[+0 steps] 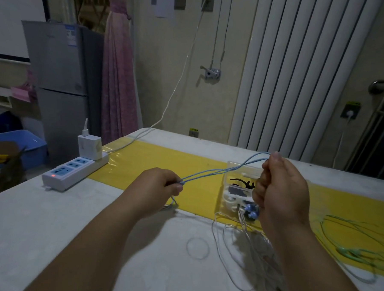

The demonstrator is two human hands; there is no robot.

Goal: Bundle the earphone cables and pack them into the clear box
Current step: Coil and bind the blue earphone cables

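Both forearms reached forward over the table [49, 227]. The left hand [160, 186] pinched one end of the folded blue cable [218, 171]. The right hand [280, 190], raised over the clear box [247, 171], gripped the other end, with the earbuds [251, 212] dangling below. A white cable [225, 258] lay toward the near edge and a green cable [354, 254] to the right. A power strip [74, 172] sat at the left edge.

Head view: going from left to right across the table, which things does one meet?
Power strip → left hand → thin clear ring → clear box → right hand → green earphone cable. The blue earphone cable stretches between both hands and the white cable overlaps the box, so both are left out.
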